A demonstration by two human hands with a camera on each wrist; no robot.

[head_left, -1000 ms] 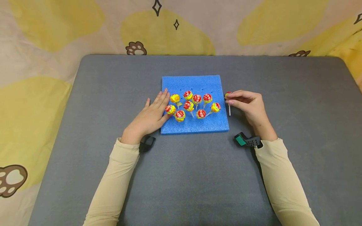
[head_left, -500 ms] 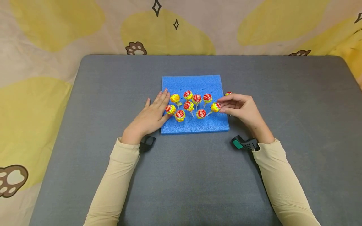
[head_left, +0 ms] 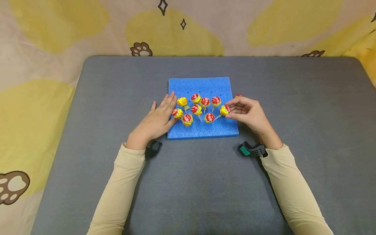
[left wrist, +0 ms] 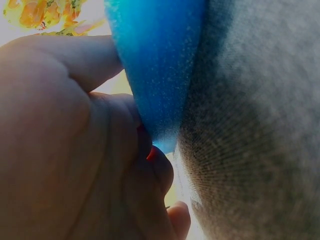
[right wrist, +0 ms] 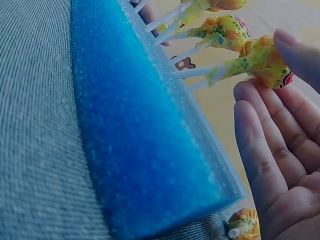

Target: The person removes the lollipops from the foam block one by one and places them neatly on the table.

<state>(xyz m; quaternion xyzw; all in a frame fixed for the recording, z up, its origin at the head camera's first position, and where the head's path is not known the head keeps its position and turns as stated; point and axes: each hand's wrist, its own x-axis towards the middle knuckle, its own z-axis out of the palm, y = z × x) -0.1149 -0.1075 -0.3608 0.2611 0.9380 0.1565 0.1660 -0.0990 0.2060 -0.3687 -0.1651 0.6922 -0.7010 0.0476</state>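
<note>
A blue foam block (head_left: 202, 132) lies on the table with several lollipops (head_left: 209, 117) standing in it by their sticks, some tilted. My left hand (head_left: 157, 120) rests along the block's left edge, fingers mostly straight; in the left wrist view its thumb touches the foam. At the right edge my right hand (head_left: 248, 114) holds the wrapped head of the rightmost lollipop (right wrist: 265, 60) between thumb and fingers. This lollipop leans right, its stick still in the foam. Beyond the right hand, one loose lollipop (right wrist: 245, 224) lies on the table, mostly hidden in the head view.
Small holes show in the far part of the foam block. The grey table (head_left: 188, 186) extends on all sides. A patterned yellow and cream cloth (head_left: 188, 26) hangs behind it. Each wrist wears a black device (head_left: 252, 149).
My right hand has moved left from beside the loose lollipop, which stays on the table, to the rightmost lollipop in the foam. The left hand has kept its place.
</note>
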